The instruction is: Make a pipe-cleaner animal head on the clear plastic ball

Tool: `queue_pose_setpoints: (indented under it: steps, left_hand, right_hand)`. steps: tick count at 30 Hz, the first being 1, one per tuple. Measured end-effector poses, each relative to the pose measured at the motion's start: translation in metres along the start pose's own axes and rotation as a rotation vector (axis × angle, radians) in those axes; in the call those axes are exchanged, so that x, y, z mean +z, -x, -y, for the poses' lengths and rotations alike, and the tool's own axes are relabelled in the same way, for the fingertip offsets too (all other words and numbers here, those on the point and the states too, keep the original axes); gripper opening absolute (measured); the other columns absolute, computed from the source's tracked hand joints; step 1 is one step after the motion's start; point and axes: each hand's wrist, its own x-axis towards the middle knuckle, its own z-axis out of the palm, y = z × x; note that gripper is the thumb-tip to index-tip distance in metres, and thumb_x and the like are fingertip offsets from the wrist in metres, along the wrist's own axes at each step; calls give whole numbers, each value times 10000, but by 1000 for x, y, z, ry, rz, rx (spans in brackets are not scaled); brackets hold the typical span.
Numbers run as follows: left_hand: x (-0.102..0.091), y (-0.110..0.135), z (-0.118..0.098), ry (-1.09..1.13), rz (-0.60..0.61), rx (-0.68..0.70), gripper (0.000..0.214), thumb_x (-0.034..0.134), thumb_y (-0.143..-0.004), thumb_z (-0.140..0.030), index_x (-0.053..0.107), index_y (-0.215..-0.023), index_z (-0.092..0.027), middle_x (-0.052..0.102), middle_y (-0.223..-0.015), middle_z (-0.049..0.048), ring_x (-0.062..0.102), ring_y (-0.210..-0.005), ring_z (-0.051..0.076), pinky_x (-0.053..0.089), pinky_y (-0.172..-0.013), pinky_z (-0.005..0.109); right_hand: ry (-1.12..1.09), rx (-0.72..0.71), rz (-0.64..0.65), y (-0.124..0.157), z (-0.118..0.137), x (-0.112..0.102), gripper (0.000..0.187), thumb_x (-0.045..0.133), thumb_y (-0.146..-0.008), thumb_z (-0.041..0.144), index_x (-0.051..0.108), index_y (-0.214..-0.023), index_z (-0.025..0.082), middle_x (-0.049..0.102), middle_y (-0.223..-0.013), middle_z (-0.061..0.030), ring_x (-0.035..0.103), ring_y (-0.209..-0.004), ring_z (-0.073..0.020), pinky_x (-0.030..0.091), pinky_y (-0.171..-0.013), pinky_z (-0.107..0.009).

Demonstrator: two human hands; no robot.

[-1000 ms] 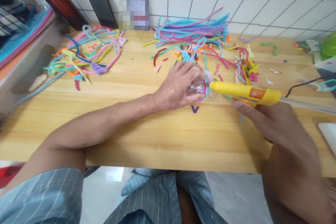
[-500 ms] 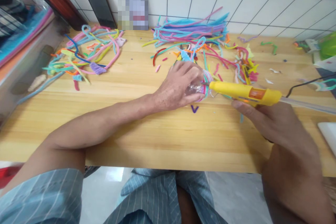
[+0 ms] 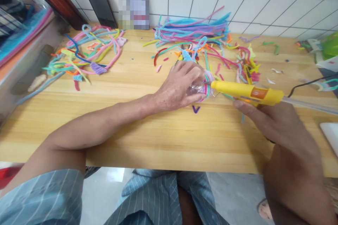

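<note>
While my left hand [image 3: 179,86] clamps pipe-cleaner-wrapped clear piece [image 3: 205,89] mid-table, right hand [image 3: 271,119] fingers wrapped round yellow glue gun [image 3: 245,93], nozzle at piece's 3 o'clock. Best I think: small bead, fingertips off nozzle.

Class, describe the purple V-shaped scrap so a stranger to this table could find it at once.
On the wooden table, find where the left hand meets the yellow glue gun. Just nearer the person, the purple scrap lies alone on bare wood, bent into a V, apart from the colourful heaps.
</note>
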Motion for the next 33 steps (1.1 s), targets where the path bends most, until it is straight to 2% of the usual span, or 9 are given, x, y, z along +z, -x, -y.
queue_pose_setpoints:
  steps: [5, 12, 26, 33]
  left_hand:
    - [0, 0, 0, 5, -5, 2, 363, 777, -958, -458, 648, -1229, -255, 693, -1418, 115, 610, -1334, 339, 449, -1163, 548]
    - [0, 0, 1, 5, -12, 8, 368, 787, -952, -459, 643, -1226, -261, 697, -1412, 112, 612, -1332, 339, 448, -1166, 550]
    - [1, 0, 2, 10, -20, 9, 363, 779, -958, -474, 641, -1214, -258, 700, -1404, 115, 615, -1315, 338, 452, -1150, 550]
    - [2, 1, 2, 14, -25, 15, 372, 782, -957, -481, 639, -1212, -250, 698, -1407, 117, 615, -1315, 332, 453, -1148, 545]
  right_hand:
    - [-17, 4, 4, 1, 0, -1, 429, 549, -976, 647, 630, -738, 298, 676, -699, -30, 639, -652, -280, 499, -628, -412]
    - [-15, -13, -13, 2, -6, 0, 394, 580, -975, 631, 660, -782, 296, 720, -764, -46, 684, -729, -308, 501, -679, -425]
    - [-47, 12, -27, 1, -5, 3, 426, 590, -953, 663, 637, -732, 302, 690, -696, -36, 638, -642, -283, 478, -614, -419]
    - [-60, 36, -29, 1, -1, 2, 355, 601, -936, 621, 662, -811, 295, 734, -774, -46, 676, -715, -300, 535, -664, -440]
